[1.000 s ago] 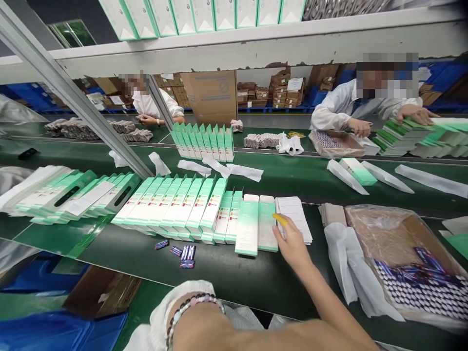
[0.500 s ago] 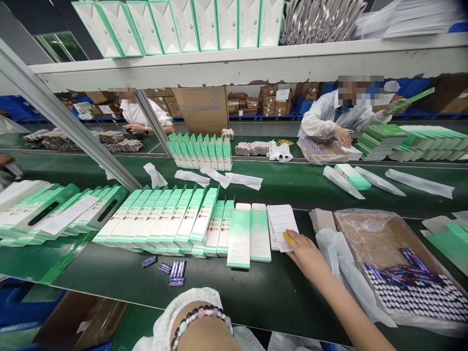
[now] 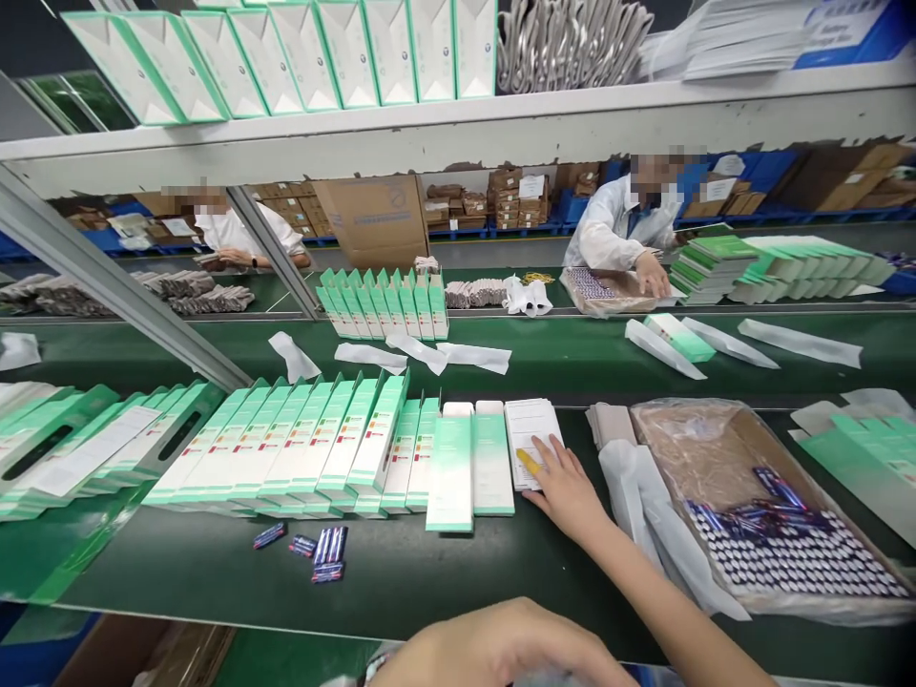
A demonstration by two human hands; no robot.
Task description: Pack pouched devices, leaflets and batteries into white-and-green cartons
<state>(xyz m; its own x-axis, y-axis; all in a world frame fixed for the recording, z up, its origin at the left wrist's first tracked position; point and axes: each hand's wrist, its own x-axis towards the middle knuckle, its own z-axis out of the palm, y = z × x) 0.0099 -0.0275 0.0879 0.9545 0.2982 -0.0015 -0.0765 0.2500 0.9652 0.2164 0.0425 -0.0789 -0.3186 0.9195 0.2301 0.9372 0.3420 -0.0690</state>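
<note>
My right hand (image 3: 567,485) lies flat over a stack of white printed leaflets (image 3: 533,425), its fingers spread and a yellow cover on one finger. Immediately left of the leaflets are two green-and-white cartons (image 3: 493,458) lying flat. Low at the bottom edge, my left hand (image 3: 508,644) is bent over the near side of the bench; its fingertips are out of frame, so what they hold, if anything, is hidden. Several blue batteries (image 3: 329,546) lie loose on the dark bench. A row of open green-and-white boxes (image 3: 286,429) leans together behind them.
At right stands a plastic-lined carton (image 3: 669,420) of batteries, with white sleeves (image 3: 634,496) beside it. A metal post (image 3: 143,286) slants up at left to an overhead shelf (image 3: 401,134) carrying boxes. Across the green conveyor (image 3: 558,358), two people sit at work.
My left hand has come into view at the bottom, where only the wrist and bracelet showed. My right hand has slid further onto the leaflets. The view has shifted right.
</note>
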